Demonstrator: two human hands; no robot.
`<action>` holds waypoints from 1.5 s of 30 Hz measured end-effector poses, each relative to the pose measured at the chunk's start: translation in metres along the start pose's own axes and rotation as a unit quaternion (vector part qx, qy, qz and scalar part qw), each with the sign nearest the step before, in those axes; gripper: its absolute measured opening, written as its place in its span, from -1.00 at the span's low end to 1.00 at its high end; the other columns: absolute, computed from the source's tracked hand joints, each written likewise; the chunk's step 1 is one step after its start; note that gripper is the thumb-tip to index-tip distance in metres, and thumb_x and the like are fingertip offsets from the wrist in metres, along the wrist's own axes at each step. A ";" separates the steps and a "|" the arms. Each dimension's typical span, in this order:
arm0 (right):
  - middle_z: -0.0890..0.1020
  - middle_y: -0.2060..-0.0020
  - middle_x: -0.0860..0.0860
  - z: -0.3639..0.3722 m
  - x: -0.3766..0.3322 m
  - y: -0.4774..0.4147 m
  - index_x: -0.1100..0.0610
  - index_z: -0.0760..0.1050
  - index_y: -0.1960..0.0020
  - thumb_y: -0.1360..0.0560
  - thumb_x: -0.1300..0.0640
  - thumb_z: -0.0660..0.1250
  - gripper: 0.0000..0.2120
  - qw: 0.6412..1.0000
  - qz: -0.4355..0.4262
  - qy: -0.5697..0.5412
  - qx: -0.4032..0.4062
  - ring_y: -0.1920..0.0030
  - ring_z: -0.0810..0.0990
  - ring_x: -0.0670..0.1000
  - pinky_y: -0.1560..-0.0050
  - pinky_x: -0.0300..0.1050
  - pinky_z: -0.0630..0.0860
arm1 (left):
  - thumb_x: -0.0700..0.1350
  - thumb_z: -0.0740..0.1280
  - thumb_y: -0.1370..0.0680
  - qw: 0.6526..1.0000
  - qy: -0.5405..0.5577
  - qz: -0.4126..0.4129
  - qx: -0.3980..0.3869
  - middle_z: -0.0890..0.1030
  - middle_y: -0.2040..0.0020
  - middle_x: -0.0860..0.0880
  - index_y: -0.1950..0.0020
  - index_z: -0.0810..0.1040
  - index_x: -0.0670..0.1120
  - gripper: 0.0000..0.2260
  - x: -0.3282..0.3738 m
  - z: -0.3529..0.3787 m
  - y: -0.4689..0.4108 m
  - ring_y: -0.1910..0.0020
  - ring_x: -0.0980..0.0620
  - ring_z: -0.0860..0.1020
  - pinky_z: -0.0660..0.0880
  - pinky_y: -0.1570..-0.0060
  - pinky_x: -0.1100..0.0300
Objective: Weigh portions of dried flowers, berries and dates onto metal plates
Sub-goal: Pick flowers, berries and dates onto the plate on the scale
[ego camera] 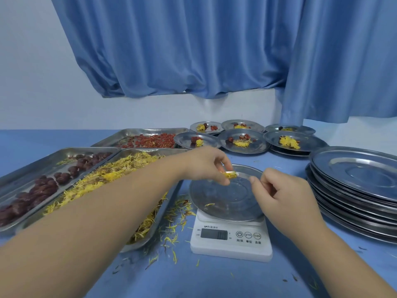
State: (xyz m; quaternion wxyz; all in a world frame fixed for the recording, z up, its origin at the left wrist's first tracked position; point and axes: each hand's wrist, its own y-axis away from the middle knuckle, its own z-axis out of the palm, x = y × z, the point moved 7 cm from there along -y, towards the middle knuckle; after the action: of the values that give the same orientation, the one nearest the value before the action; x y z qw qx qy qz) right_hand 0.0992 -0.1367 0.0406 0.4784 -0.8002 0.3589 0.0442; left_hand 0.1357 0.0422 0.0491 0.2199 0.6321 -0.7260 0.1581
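Note:
A white digital scale (231, 239) stands at the table's centre with a round metal plate (223, 201) on it. My left hand (206, 164) hovers over the plate's far side and pinches a dried yellow flower (230, 174). My right hand (279, 194) is over the plate's right rim, fingers curled; I cannot see anything between them. One loose yellow petal (209, 204) lies on the plate. At the left are the tray of yellow flowers (120, 175), the tray of dark red dates (38, 186) and, behind them, the tray of red berries (150, 140).
Several filled metal plates (242, 140) sit at the back of the blue table. A tall stack of bare plates (356, 186) stands at the right. Loose petals (171, 233) litter the table between the flower tray and the scale. A blue curtain hangs behind.

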 end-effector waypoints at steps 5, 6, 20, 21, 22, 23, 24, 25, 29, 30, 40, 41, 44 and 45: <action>0.30 0.59 0.01 0.000 0.005 -0.002 0.10 0.20 0.41 -0.47 0.07 0.33 -0.61 1.000 0.009 -0.004 0.000 0.51 0.33 0.05 0.47 -0.01 0.33 | 0.02 0.58 -0.36 0.999 -0.013 0.011 -0.035 0.58 0.03 0.16 -0.11 0.56 0.16 -0.63 -0.002 0.016 -0.006 0.08 0.26 0.57 0.49 0.01 0.24; 0.30 0.59 0.00 0.001 0.004 -0.002 0.09 0.19 0.41 -0.47 0.06 0.33 -0.61 1.000 0.008 -0.004 -0.001 0.51 0.32 0.04 0.48 -0.03 0.31 | 0.04 0.58 -0.36 0.999 -0.012 0.012 -0.043 0.58 0.03 0.18 -0.09 0.55 0.20 -0.64 -0.003 0.016 -0.004 0.11 0.31 0.56 0.46 0.03 0.29; 0.31 0.59 -0.03 0.016 -0.017 0.007 0.06 0.19 0.42 -0.47 0.05 0.32 -0.60 0.998 -0.049 0.007 -0.047 0.53 0.32 -0.02 0.50 -0.12 0.27 | 0.05 0.38 -0.54 0.982 -0.162 -0.098 0.016 0.60 -0.03 0.14 -0.06 0.61 0.12 -0.88 -0.076 -0.062 0.071 -0.01 0.18 0.55 0.48 -0.06 0.12; 0.30 0.60 -0.04 0.017 -0.018 0.007 0.06 0.19 0.42 -0.47 0.05 0.32 -0.60 0.997 -0.052 0.010 -0.048 0.53 0.32 -0.03 0.50 -0.12 0.28 | 0.04 0.39 -0.54 0.982 -0.152 -0.108 0.007 0.61 -0.05 0.14 -0.06 0.60 0.13 -0.89 -0.084 -0.061 0.076 -0.03 0.16 0.56 0.48 -0.09 0.12; 0.30 0.60 -0.04 0.017 -0.020 0.007 0.06 0.19 0.42 -0.47 0.05 0.32 -0.60 0.997 -0.054 0.012 -0.049 0.54 0.32 -0.04 0.50 -0.13 0.27 | 0.02 0.40 -0.54 0.982 -0.154 -0.113 0.002 0.61 -0.07 0.14 -0.06 0.59 0.13 -0.88 -0.090 -0.060 0.080 -0.04 0.17 0.56 0.47 -0.10 0.14; 0.29 0.60 -0.04 0.018 -0.021 0.007 0.06 0.19 0.42 -0.47 0.05 0.32 -0.60 0.997 -0.055 0.013 -0.050 0.54 0.32 -0.04 0.50 -0.13 0.27 | 0.01 0.41 -0.53 0.979 -0.165 -0.116 -0.002 0.60 -0.08 0.14 -0.08 0.58 0.13 -0.86 -0.096 -0.058 0.083 -0.04 0.18 0.55 0.45 -0.09 0.16; 0.29 0.60 -0.04 0.019 -0.021 0.007 0.07 0.20 0.42 -0.47 0.04 0.31 -0.61 0.997 -0.055 0.013 -0.052 0.54 0.32 -0.04 0.50 -0.14 0.26 | 0.01 0.43 -0.52 0.977 -0.176 -0.120 -0.008 0.59 -0.11 0.15 -0.13 0.58 0.11 -0.81 -0.100 -0.056 0.085 -0.03 0.22 0.53 0.43 -0.08 0.18; 0.29 0.60 -0.04 0.019 -0.021 0.008 0.07 0.20 0.42 -0.47 0.03 0.31 -0.61 0.997 -0.053 0.012 -0.054 0.54 0.32 -0.04 0.50 -0.14 0.25 | 0.02 0.44 -0.51 0.975 -0.185 -0.123 -0.018 0.57 -0.12 0.17 -0.18 0.58 0.10 -0.75 -0.104 -0.053 0.086 0.00 0.28 0.50 0.41 -0.04 0.22; 0.31 0.59 -0.02 0.019 -0.020 0.008 0.10 0.23 0.42 -0.46 0.02 0.29 -0.63 0.997 -0.042 0.004 -0.057 0.53 0.32 -0.03 0.49 -0.15 0.22 | 0.00 0.49 -0.47 0.966 -0.217 -0.136 -0.044 0.48 -0.07 0.24 -0.23 0.57 0.17 -0.66 -0.112 -0.047 0.089 0.11 0.36 0.40 0.34 0.07 0.25; 0.31 0.60 -0.02 0.018 -0.020 0.008 0.10 0.23 0.42 -0.46 0.02 0.29 -0.63 0.998 -0.041 0.001 -0.055 0.53 0.32 -0.03 0.49 -0.15 0.22 | 0.00 0.49 -0.46 0.962 -0.231 -0.141 -0.046 0.47 -0.07 0.22 -0.22 0.58 0.18 -0.66 -0.114 -0.047 0.089 0.10 0.31 0.41 0.34 0.03 0.21; 0.31 0.60 -0.02 0.018 -0.020 0.008 0.11 0.24 0.42 -0.47 0.04 0.31 -0.62 0.997 -0.039 -0.002 -0.060 0.53 0.31 -0.03 0.49 -0.14 0.23 | 0.09 0.37 -0.54 0.967 -0.236 -0.081 0.044 0.61 0.12 0.20 0.04 0.62 0.14 -0.93 -0.105 -0.072 0.095 0.17 0.29 0.52 0.35 0.21 0.33; 0.31 0.60 -0.02 0.018 -0.020 0.008 0.11 0.24 0.42 -0.46 0.03 0.30 -0.63 0.997 -0.039 -0.003 -0.060 0.53 0.31 -0.03 0.49 -0.14 0.24 | 0.10 0.36 -0.55 0.969 -0.228 -0.078 0.059 0.63 0.13 0.18 0.04 0.62 0.14 -0.91 -0.104 -0.076 0.096 0.18 0.26 0.54 0.37 0.21 0.30; 0.31 0.60 -0.02 0.018 -0.020 0.009 0.10 0.24 0.42 -0.46 0.03 0.30 -0.63 0.997 -0.040 -0.004 -0.060 0.53 0.32 -0.03 0.49 -0.14 0.24 | 0.15 0.33 -0.55 0.968 -0.214 -0.078 0.108 0.61 0.23 0.11 0.14 0.57 0.14 -0.86 -0.103 -0.087 0.098 0.25 0.15 0.55 0.44 0.23 0.18; 0.31 0.60 -0.02 0.017 -0.020 0.009 0.10 0.24 0.42 -0.46 0.03 0.30 -0.63 0.997 -0.041 -0.003 -0.060 0.53 0.32 -0.03 0.49 -0.14 0.24 | 0.16 0.32 -0.55 0.965 -0.222 -0.080 0.115 0.59 0.25 0.09 0.18 0.55 0.13 -0.83 -0.104 -0.088 0.098 0.27 0.12 0.54 0.44 0.24 0.16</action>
State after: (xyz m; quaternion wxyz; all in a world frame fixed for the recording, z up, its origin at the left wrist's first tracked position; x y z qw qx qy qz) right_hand 0.0838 -0.1146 0.0333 0.4323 -0.8412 0.3212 0.0488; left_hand 0.0601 0.1896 0.0751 -0.0095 0.7286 -0.6804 0.0783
